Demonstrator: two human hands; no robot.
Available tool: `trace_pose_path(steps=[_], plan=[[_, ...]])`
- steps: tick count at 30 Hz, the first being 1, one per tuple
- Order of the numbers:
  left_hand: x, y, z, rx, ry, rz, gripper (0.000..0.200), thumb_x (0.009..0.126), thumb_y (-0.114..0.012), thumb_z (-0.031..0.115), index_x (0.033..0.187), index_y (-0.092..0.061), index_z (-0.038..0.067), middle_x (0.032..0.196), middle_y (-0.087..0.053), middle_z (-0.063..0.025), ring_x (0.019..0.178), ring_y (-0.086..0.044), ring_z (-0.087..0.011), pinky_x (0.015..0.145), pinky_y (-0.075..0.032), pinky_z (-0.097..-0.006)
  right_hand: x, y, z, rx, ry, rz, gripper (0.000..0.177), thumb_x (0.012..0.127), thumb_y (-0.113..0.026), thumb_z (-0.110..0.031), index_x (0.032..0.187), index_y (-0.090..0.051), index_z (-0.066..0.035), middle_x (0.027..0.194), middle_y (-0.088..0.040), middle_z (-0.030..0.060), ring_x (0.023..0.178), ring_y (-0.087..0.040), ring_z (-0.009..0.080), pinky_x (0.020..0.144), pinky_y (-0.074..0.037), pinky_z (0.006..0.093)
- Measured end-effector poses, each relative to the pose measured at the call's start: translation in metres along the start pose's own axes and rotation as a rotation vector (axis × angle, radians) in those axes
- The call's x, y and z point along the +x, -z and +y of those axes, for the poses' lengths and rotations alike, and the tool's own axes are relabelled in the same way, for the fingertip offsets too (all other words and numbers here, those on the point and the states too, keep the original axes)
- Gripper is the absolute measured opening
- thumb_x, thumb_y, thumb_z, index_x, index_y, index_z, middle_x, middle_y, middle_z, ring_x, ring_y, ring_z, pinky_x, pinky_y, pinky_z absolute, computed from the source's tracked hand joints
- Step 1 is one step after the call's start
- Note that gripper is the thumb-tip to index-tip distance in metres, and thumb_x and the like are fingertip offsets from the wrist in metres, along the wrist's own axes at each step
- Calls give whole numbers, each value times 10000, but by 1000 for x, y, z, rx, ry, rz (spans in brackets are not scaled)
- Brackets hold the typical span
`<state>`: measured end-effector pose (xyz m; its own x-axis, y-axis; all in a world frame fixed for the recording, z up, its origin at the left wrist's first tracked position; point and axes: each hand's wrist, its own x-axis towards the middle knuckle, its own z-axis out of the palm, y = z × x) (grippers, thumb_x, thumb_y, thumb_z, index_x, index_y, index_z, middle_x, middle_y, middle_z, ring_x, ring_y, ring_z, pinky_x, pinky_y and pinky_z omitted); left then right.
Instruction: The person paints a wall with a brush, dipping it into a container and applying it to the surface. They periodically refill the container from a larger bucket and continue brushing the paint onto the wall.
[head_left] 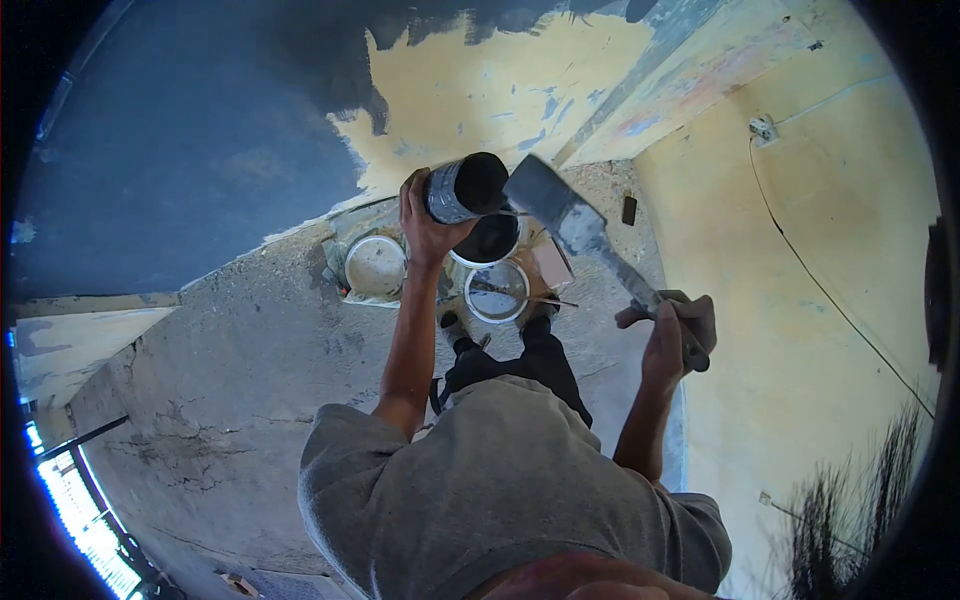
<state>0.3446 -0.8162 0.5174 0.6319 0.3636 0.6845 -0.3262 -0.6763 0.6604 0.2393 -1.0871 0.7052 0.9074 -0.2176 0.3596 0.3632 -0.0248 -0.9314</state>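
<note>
My left hand (425,232) is wrapped round a paint can (446,194), its dark mouth tilted to the right. In my right hand (682,335) is the handle of a wide paintbrush (583,228). The brush's head is coated dark grey and lies just right of the can's mouth. Below the can on the floor stands a bucket of dark paint (488,240), partly hidden by my hand and the can. The wall (200,160) ahead carries dark grey paint with a ragged edge against a bare yellow patch (480,95).
By my feet stand a whitish bucket (376,265) and another bucket (497,306) with a stick (520,295) across it. A pale box (552,264) sits beside them. A dark phone-like object (629,210) lies near the yellow right wall (800,250), where a cable (800,268) hangs from a socket (763,129).
</note>
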Motion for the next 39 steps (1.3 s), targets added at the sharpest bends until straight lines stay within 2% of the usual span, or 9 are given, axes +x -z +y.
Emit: trace_pose_path(steps=[1,4,8,10,17,20,24,29,39], plan=[[1,0,4,-22,21,-24,828,500,-885,284,1189,-489,48,1091,-587,-169,977,-599,-360,849,-498,-453,2,5,-1,-7,-1,4,108,843,-475,34,796,-390,-16,631,-583,201,445,-591,277,439,-508,349],[-1,-3,16,-68,73,-77,808,512,-887,289,1176,-494,50,1055,-609,-163,939,-625,-347,816,-519,-434,10,24,-12,-203,202,-265,131,814,-593,62,922,-535,16,795,-671,236,728,-699,272,626,-562,327],[-4,0,29,-59,149,-199,775,524,-885,299,1152,-506,51,1012,-637,-163,904,-650,-332,787,-537,-416,23,39,-24,-478,378,-484,215,780,-673,43,984,-608,22,866,-682,213,769,-706,267,642,-575,325],[-5,2,37,-83,179,-227,770,527,-883,298,1152,-508,50,1013,-639,-168,906,-651,-335,789,-536,-422,25,38,-23,-590,566,-618,257,737,-743,9,974,-643,13,933,-678,195,767,-704,255,625,-582,323],[-12,1,45,-127,271,-302,807,508,-886,308,1166,-505,38,1018,-637,-188,921,-647,-347,803,-529,-424,24,31,-20,-739,611,-904,354,754,-706,-8,1100,-639,-43,1094,-611,201,789,-695,260,600,-588,319],[-15,0,39,-133,185,-307,832,487,-891,313,1167,-500,37,1029,-631,-192,925,-645,-349,801,-527,-423,21,33,-14,-770,535,-966,371,767,-684,-18,1130,-637,-78,1125,-590,190,791,-694,255,613,-590,326],[-17,2,40,-183,242,-327,833,466,-879,291,1161,-503,29,1044,-597,-189,940,-608,-397,803,-505,-468,20,25,-9,-635,459,-904,391,749,-745,-50,1123,-644,-104,1121,-594,155,842,-701,257,635,-592,332],[-20,4,30,-86,70,-250,874,439,-913,317,1159,-491,57,1016,-620,-169,913,-632,-351,800,-519,-423,10,17,-11,-517,329,-732,299,701,-818,-108,985,-722,-112,1175,-634,175,905,-699,250,733,-587,311],[-24,6,21,-118,119,-263,845,426,-909,301,1133,-506,71,1004,-625,-148,907,-634,-332,801,-515,-411,-34,14,-8,-529,236,-541,239,691,-790,-59,919,-738,-107,1038,-689,155,841,-711,222,697,-585,294]])
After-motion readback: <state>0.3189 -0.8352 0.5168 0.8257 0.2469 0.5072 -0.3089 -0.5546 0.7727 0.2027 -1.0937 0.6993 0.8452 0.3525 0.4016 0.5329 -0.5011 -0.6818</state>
